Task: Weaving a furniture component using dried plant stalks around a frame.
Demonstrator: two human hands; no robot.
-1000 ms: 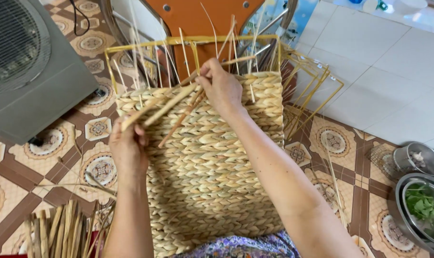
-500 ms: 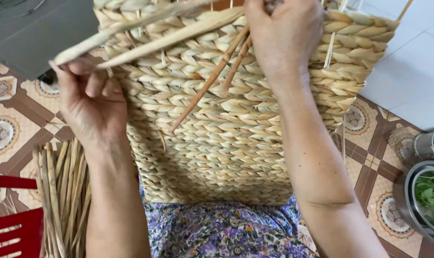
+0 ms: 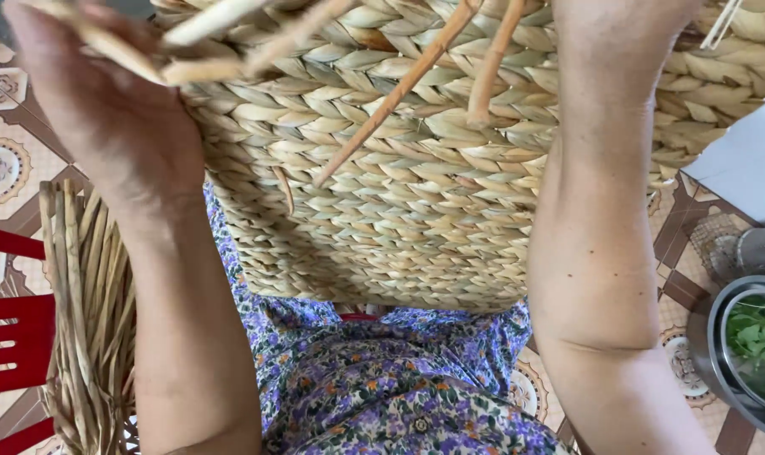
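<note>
While the woven straw panel (image 3: 416, 202) rests on the person's lap and rises toward the top of the view, the left hand (image 3: 104, 109) sits at its upper left edge, fingers curled around pale loose straw strands (image 3: 222, 25) that run rightward across the weave. The right hand (image 3: 627, 34) is mostly cut off above; its fingers' state cannot be told. Two reddish stalks (image 3: 399, 93) slant down-left.

Right hand (image 3: 627, 25) fingers cut off by top edge; woven mat (image 3: 416, 194) top out of frame.
</note>
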